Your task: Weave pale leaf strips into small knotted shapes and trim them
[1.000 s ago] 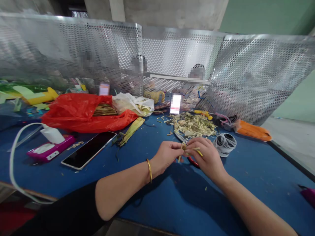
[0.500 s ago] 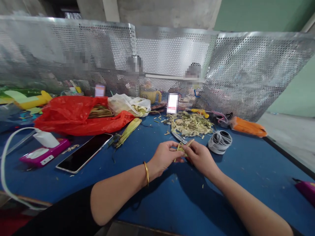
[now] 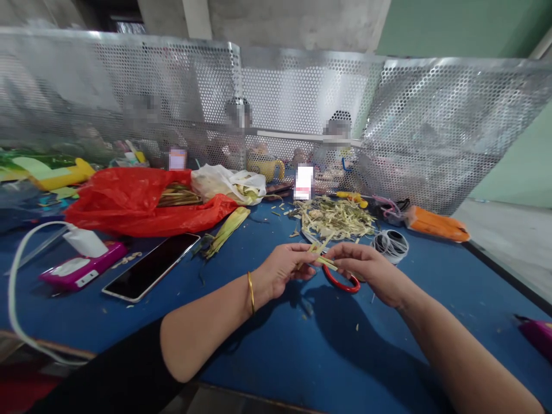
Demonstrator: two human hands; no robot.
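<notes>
Pinched in the fingers of my left hand (image 3: 282,269) is a small bunch of pale yellow-green dried plant strips (image 3: 328,263). My right hand (image 3: 374,267) is curled at the right end of the strips, fingertips closed on them; the exact grip is partly hidden. Scissors (image 3: 347,287) with red handles lie on the table beneath the hands, their blades partly covered. Just beyond is a loose heap of cut plant strips (image 3: 338,218). A roll of whitish cord (image 3: 391,246) stands behind my right hand. To the left lies a bundle of dry husk leaves (image 3: 227,231).
A red plastic bag (image 3: 125,201) and a white bag (image 3: 215,179) hold more plant material at the back left. A dark phone (image 3: 150,269) and a purple power strip (image 3: 81,270) lie nearer. A perforated metal screen (image 3: 297,86) spans the back, with people behind it.
My right hand has moved right, away from my left, drawing along the strips. The scissors' red handles now show between the hands. The view has shifted slightly.
</notes>
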